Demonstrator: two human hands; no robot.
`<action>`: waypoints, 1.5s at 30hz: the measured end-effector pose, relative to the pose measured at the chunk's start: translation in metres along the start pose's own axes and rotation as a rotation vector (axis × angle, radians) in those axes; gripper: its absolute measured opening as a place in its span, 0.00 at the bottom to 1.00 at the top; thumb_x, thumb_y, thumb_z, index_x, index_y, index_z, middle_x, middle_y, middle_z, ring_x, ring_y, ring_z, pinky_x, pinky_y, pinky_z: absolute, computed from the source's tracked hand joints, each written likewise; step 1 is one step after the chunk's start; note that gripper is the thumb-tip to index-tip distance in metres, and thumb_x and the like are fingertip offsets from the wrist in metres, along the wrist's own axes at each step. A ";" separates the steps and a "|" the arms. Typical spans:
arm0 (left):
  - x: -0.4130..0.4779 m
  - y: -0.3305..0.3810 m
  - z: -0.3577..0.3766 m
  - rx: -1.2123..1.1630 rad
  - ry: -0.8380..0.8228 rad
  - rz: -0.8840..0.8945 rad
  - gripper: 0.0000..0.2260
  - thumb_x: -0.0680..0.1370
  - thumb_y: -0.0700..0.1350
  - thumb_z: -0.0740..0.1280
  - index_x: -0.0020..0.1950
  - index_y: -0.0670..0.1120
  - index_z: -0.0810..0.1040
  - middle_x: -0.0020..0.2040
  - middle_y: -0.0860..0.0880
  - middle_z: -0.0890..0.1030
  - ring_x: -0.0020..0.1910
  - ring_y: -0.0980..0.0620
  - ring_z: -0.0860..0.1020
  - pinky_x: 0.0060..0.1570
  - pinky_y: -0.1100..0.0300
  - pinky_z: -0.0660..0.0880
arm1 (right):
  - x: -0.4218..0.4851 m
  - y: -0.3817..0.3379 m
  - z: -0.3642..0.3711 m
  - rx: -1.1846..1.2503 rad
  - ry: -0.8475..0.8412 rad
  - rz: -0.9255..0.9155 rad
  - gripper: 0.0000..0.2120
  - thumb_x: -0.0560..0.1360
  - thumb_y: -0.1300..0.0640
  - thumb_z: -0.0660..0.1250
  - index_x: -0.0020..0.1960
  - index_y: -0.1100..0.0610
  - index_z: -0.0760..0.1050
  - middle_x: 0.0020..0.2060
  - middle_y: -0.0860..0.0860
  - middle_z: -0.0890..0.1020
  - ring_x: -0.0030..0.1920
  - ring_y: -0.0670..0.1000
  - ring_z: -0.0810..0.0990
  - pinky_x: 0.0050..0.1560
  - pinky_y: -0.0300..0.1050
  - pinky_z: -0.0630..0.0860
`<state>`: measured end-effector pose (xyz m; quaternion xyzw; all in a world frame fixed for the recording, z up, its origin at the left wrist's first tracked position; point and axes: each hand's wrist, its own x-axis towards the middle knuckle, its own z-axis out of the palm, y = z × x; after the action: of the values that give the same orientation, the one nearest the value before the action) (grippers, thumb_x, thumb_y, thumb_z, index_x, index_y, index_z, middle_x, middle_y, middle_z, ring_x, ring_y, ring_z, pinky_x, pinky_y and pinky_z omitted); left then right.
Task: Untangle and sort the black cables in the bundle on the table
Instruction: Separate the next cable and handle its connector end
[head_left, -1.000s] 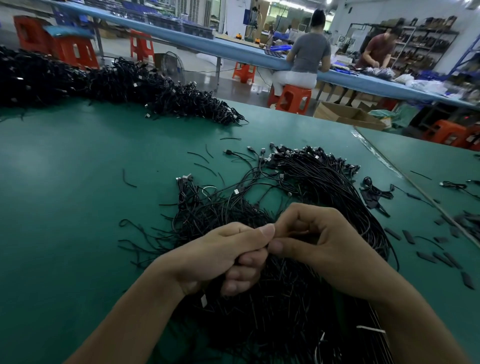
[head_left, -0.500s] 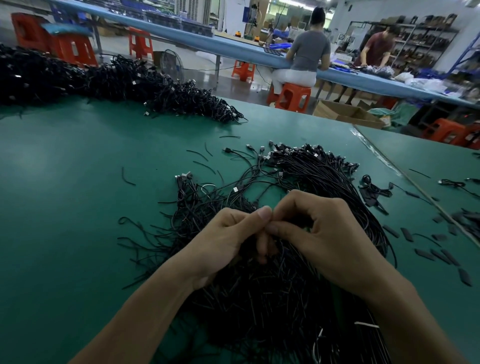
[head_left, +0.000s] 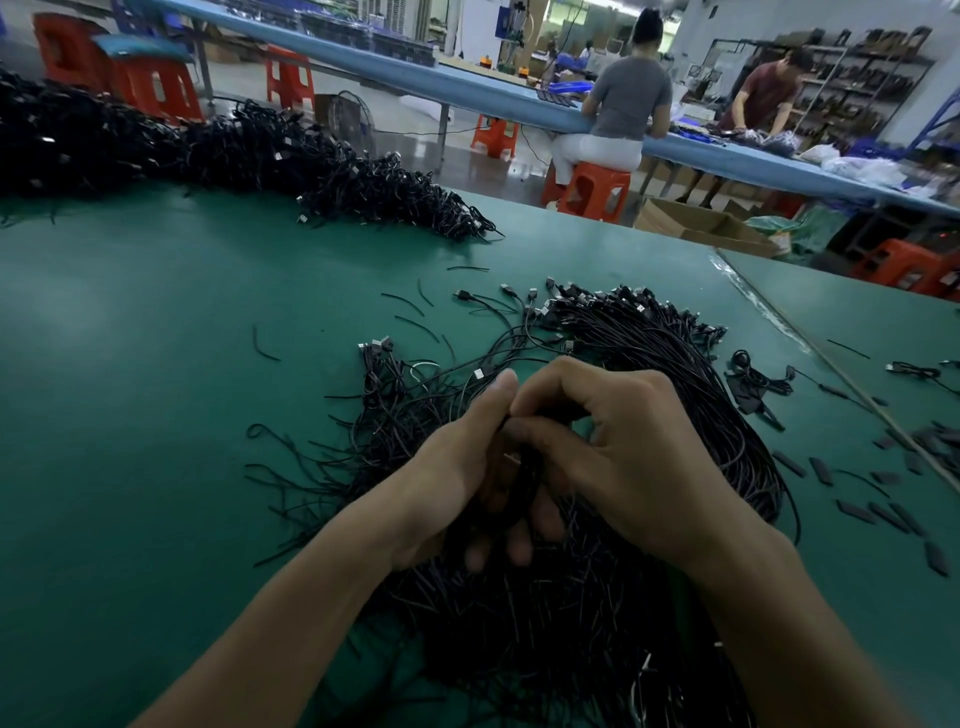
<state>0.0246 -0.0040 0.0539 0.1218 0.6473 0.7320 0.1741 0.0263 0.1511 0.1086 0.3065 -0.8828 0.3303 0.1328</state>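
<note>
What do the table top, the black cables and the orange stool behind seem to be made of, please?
Table top: a green mat, probably rubber or vinyl; matte, with only a soft glow from the lights.
Cables: thin, flexible black plastic jackets that bend freely; the plug ends glint like metal.
Stool: moulded orange plastic, with glossy highlights.

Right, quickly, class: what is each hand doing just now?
Left hand: closed, gripping a bunch of black cables.
Right hand: closed, pinching the same cables.
</note>
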 end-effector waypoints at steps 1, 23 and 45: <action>0.000 0.002 0.001 0.003 0.000 0.020 0.23 0.85 0.58 0.48 0.38 0.51 0.74 0.24 0.59 0.76 0.21 0.64 0.74 0.23 0.73 0.68 | 0.001 0.001 0.000 0.020 0.000 0.002 0.03 0.75 0.60 0.73 0.45 0.54 0.80 0.33 0.44 0.83 0.35 0.42 0.83 0.41 0.32 0.76; 0.011 -0.009 -0.010 0.024 0.371 0.286 0.31 0.78 0.67 0.48 0.27 0.50 0.74 0.22 0.57 0.63 0.20 0.60 0.59 0.22 0.71 0.58 | -0.039 0.067 0.026 -0.313 -0.291 0.795 0.12 0.76 0.51 0.66 0.35 0.53 0.79 0.30 0.50 0.80 0.28 0.50 0.74 0.30 0.45 0.72; 0.001 0.000 0.006 -0.110 0.121 0.285 0.12 0.80 0.49 0.56 0.49 0.50 0.78 0.31 0.59 0.75 0.27 0.63 0.72 0.28 0.72 0.69 | -0.017 -0.013 0.030 0.262 0.444 0.075 0.09 0.80 0.57 0.66 0.50 0.43 0.77 0.43 0.41 0.84 0.43 0.43 0.84 0.41 0.33 0.78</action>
<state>0.0260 0.0023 0.0550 0.1584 0.5917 0.7896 0.0354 0.0473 0.1312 0.0853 0.2083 -0.7925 0.5055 0.2701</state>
